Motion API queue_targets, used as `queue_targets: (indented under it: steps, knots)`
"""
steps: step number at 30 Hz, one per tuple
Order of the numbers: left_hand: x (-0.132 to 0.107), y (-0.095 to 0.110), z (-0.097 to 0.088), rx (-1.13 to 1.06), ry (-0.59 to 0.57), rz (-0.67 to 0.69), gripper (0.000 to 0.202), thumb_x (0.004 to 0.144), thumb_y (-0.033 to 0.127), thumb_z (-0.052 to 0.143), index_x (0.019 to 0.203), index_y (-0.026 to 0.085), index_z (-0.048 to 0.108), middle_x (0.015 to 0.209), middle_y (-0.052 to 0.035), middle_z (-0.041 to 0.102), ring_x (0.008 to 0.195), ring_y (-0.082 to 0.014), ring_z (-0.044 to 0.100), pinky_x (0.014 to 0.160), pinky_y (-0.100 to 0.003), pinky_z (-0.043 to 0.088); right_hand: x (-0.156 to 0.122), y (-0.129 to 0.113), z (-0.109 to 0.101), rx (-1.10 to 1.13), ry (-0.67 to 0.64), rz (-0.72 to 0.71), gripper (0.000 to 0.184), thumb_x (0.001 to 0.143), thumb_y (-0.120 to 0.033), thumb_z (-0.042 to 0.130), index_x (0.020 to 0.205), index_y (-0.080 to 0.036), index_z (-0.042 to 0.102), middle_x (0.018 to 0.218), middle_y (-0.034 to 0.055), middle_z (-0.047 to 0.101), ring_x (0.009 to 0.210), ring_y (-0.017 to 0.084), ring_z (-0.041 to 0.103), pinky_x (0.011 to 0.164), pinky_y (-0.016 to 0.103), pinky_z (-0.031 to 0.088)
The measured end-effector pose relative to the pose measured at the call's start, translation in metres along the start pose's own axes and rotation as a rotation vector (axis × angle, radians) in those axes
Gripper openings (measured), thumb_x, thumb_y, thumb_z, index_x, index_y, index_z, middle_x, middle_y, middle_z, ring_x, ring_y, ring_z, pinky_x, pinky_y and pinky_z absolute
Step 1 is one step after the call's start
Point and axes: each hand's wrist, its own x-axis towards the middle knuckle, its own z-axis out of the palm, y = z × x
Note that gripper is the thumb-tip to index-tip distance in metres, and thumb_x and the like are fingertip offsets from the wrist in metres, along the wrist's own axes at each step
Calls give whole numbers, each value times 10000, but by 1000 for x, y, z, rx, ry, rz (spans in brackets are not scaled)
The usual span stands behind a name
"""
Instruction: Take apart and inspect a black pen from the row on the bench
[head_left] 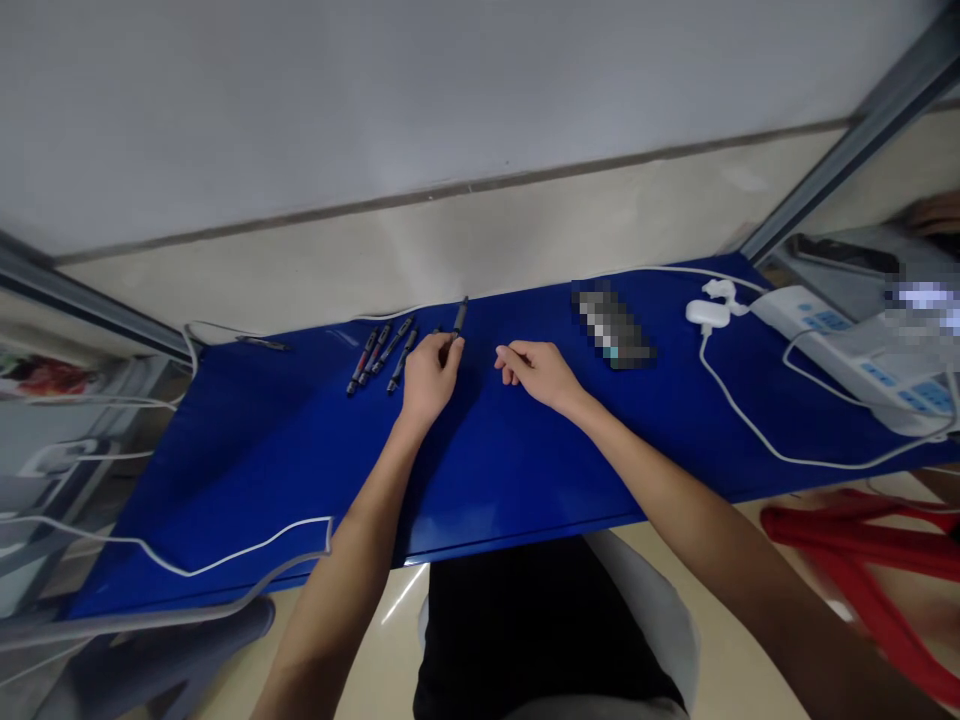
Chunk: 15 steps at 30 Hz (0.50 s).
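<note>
My left hand (429, 378) is closed around a dark pen (460, 316), whose upper end sticks out past the thumb and points toward the wall. Several dark pens (381, 352) lie side by side on the blue table (480, 480), just left of that hand; one at the left has a reddish barrel. Part of another is hidden behind the left hand. To the right, my right hand (541, 372) hovers over or rests on the table with its fingers curled in, and no object shows in it. A gap of bare table separates the two hands.
A blurred-out phone-like thing (613, 328) lies right of my right hand. Farther right are a white charger (708, 314), its cable, and a white power strip (855, 350). One thin dark pen-like item (262, 343) lies back left. A white cable (247, 548) crosses the front left.
</note>
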Motion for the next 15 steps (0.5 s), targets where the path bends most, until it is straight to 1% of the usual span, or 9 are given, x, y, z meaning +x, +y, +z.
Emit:
queue_targets:
  steps: [1,3,4,6,8,11,13,15]
  knots:
    - [0,-3,-1,104,11,33,286,1008,363,525,993,169,735,897,-92,711,824,-217,626,778,-322,457,0,1,-1,-13,19,3,397,1019,-453,519,761,-199,680,658,23,691,615,151,642,662,298,482]
    - [-1,-6,-2,246,17,42,284,1011,332,515,1053,163,740,994,-141,740,933,-281,648,820,-363,460,1,2,-4,-28,46,5,404,1023,-456,513,756,-202,678,651,23,689,609,154,638,652,300,473]
    - [-2,-7,-2,286,11,24,297,1016,328,503,1085,162,740,1017,-155,748,961,-305,654,821,-377,460,1,2,-4,-33,54,1,407,1025,-459,510,756,-204,678,650,23,689,606,155,636,648,301,469]
    - [-3,-9,0,320,3,-22,319,1025,339,490,1126,161,734,1009,-165,757,956,-327,665,794,-384,460,1,3,-5,-41,63,-7,415,1028,-466,505,757,-204,678,648,22,688,606,156,637,647,302,465]
    - [-4,-9,1,299,7,-39,309,1026,342,495,1142,166,721,949,-148,756,909,-314,677,768,-368,458,1,3,-5,-52,66,-11,420,1031,-465,500,755,-203,678,652,24,690,613,156,643,649,300,463]
    - [-4,-6,3,188,-3,-9,256,1031,326,495,1144,183,674,836,-89,747,814,-255,685,737,-322,448,1,1,-5,-80,61,3,415,1034,-449,494,758,-199,679,661,23,696,619,155,649,658,301,461]
    - [-5,-1,4,88,-35,-11,221,1045,345,482,1135,199,622,833,-59,762,735,-206,678,700,-290,437,1,0,-6,-105,43,11,396,1029,-437,507,761,-200,676,670,20,701,625,155,650,670,302,459]
    - [-6,5,5,-49,-62,-45,217,1057,405,469,1113,216,561,891,-51,787,667,-165,665,653,-265,425,1,-1,-6,-117,19,6,370,1017,-452,532,783,-204,676,703,20,712,632,154,645,668,301,452]
